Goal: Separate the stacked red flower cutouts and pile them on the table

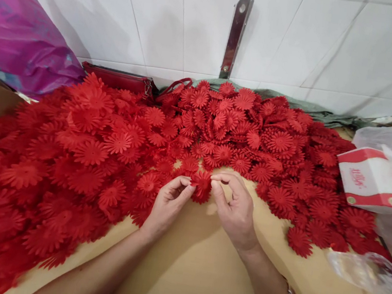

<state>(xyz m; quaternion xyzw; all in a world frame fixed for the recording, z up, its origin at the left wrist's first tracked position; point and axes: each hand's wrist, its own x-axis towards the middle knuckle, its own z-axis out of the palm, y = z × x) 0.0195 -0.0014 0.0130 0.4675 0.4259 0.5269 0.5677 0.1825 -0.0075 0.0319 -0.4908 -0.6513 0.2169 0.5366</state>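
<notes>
A red flower piece with narrow petals (202, 186) is between my two hands, above the tan tabletop (196, 265). My left hand (169, 204) pinches its left edge between thumb and forefinger. On the other side, my right hand (234, 209) has thumb and forefinger close together at the flower's right edge; what lies between those fingertips is too small to make out. A large heap of loose red flower pieces (90, 152) spreads to the left, and stacked ones (279, 142) lie behind and to the right.
Against the white tiled wall (203, 25) lies a red pouch (117, 79). A purple bag (25, 33) stands at the back left. At the right are a red and white box (371, 179) and clear plastic (375, 279). A metal bracket (236, 37) is fixed to the wall.
</notes>
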